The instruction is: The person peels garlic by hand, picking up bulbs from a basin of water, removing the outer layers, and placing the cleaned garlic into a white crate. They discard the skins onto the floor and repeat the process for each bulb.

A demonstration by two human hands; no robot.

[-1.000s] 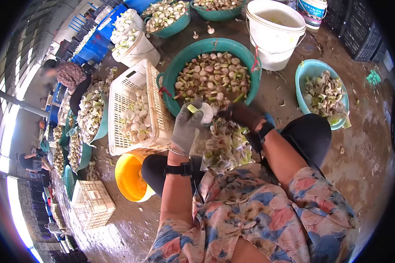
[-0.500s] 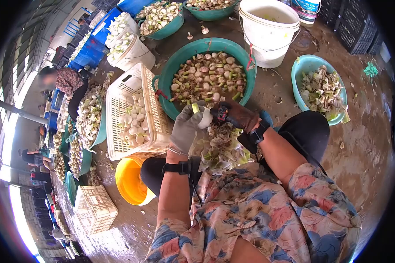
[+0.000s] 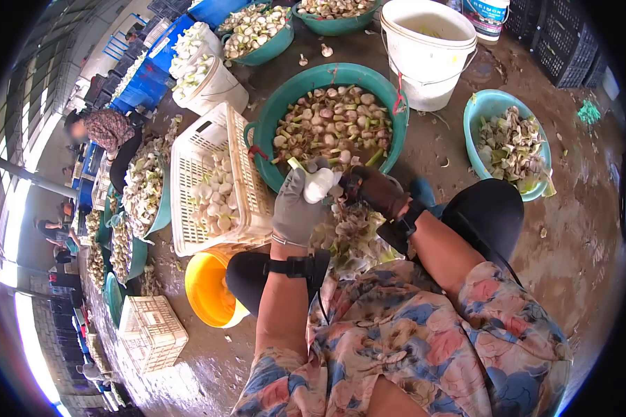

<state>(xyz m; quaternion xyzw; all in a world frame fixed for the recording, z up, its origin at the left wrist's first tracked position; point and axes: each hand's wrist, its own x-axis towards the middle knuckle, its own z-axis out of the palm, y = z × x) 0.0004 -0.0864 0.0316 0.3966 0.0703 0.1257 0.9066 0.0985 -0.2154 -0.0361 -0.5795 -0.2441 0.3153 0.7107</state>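
Observation:
A grey-gloved left hand [image 3: 292, 212] of mine is closed around a white garlic bulb [image 3: 319, 185], whose green stem stub points up and to the left. My right hand [image 3: 377, 193], in a dark glove, is right beside the bulb with its fingers curled. Whatever those fingers hold is hidden by the glove. Beneath both hands lies a heap of loose garlic skins and leaves [image 3: 357, 240]. Just beyond them stands a green tub [image 3: 274, 109] full of unpeeled garlic bulbs with short stems.
Left of my hands is a cream crate [image 3: 249, 174] of trimmed bulbs, with a yellow bucket [image 3: 196, 288] nearer me. A white bucket [image 3: 424, 62] stands behind the tub. At right, a teal basin [image 3: 471, 115] holds peelings. Other people [image 3: 108, 128] work at far left.
The bulb has turned in my left hand, its stem tipping further left and a whiter side showing. My right hand has shifted slightly to the right.

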